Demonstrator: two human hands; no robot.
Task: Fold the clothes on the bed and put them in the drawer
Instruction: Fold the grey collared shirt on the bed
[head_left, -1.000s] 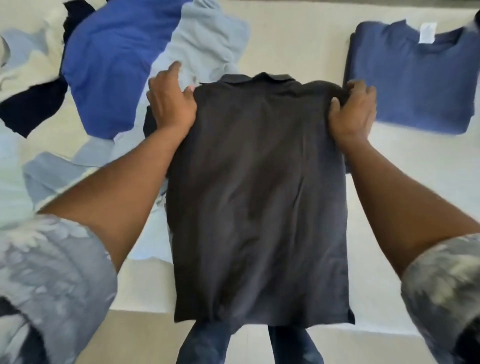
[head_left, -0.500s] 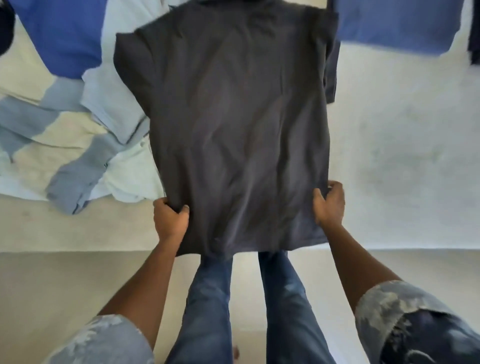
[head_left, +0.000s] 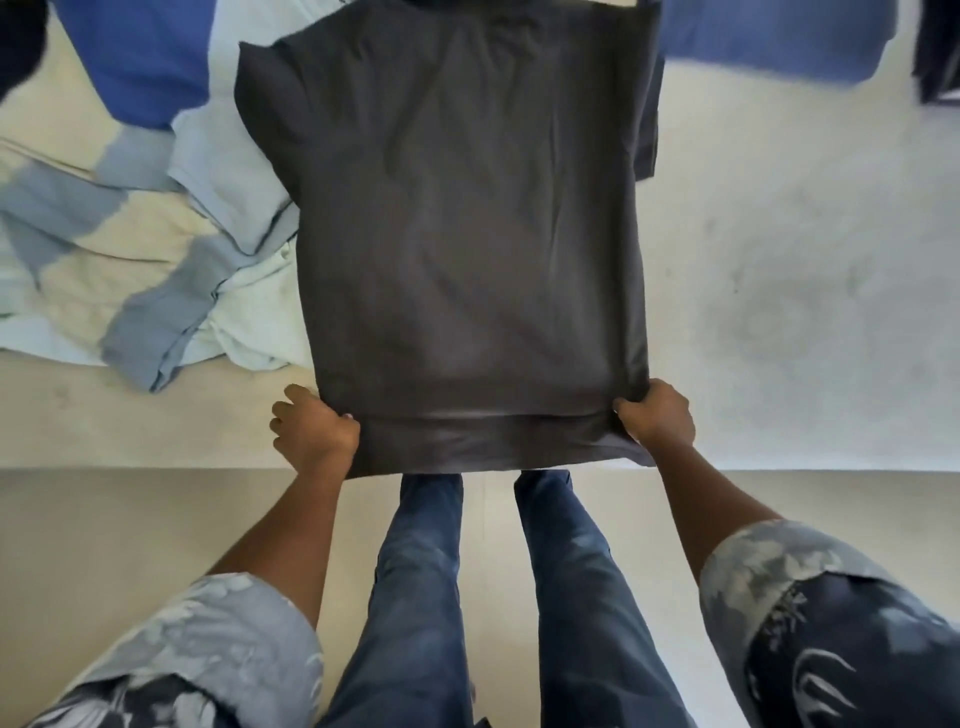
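- Folding the dark grey shirt (head_left: 467, 234) looks like the step in hand: it lies flat on the bed (head_left: 779, 286), sides tucked in, hem at the near edge.
- The left hand (head_left: 314, 434) and right hand (head_left: 657, 415) each pinch a bottom corner, fingers curled round the cloth.
- Next, I judge, both corners should rise together and go toward the collar, kept level.
- Loose pale clothes (head_left: 156, 260) lie against its left side; no drawer is in view.

A bed (head_left: 779, 312) with a pale, faintly smudged cover stands on what looks like beige tiled floor (head_left: 104, 525).
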